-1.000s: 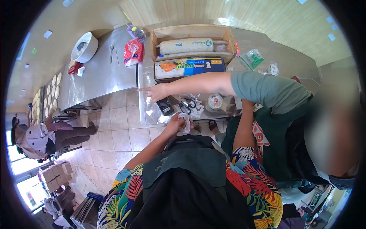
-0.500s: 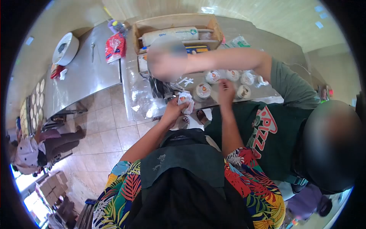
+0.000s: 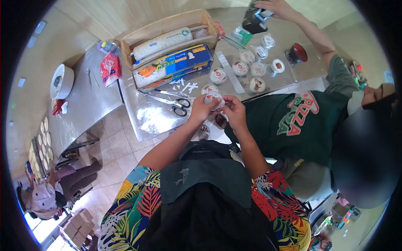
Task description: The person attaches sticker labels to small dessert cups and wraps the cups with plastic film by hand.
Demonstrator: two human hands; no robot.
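My left hand (image 3: 202, 109) grips a small packet wrapped in clear plastic (image 3: 214, 100), with orange and white showing through. My right hand (image 3: 234, 111) pinches the packet's right edge, its fingers closed close to my left hand. Just beyond them a round plastic-wrapped tub (image 3: 210, 89) stands on the metal table (image 3: 157, 115). Black-handled scissors (image 3: 181, 107) lie left of my hands, near white strips (image 3: 190, 87). Several more round tubs, one of them a wrapped tub (image 3: 240, 67), stand to the right, beside a long white strip (image 3: 230, 72).
A wooden box (image 3: 167, 35) holds a plastic roll behind a blue and yellow carton (image 3: 173, 65). At the right, a co-worker (image 3: 293, 125) holds a black object (image 3: 254, 19) over the table's far side. A dark red bowl (image 3: 298, 53) stands nearby. Another person (image 3: 46, 198) is at far left.
The co-worker's arm has moved from in front of the box to the far right, carrying the black object. My right hand has come back from the tubs to the packet. The view has shifted right.
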